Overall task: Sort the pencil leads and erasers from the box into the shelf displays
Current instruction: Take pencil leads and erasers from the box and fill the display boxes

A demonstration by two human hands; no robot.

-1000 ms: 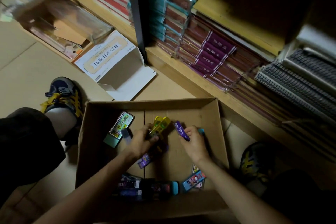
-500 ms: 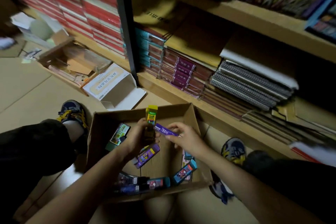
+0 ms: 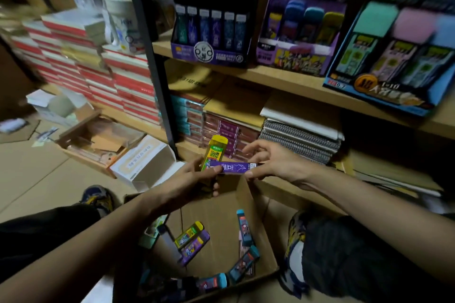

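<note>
Purple lead case [image 3: 234,168] horizontal above cardboard box [image 3: 221,224], pinched at both ends: left end under thumb of left hand [image 3: 194,179], right end between thumb and fingertips of right hand [image 3: 275,162]. Yellow lead case [image 3: 214,152] upright behind it, gripped in same left hand. Loose cases [image 3: 242,227] on box floor. Up on shelf [image 3: 283,79]: purple lead display [image 3: 209,56], blue eraser display [image 3: 384,91] further right.
</note>
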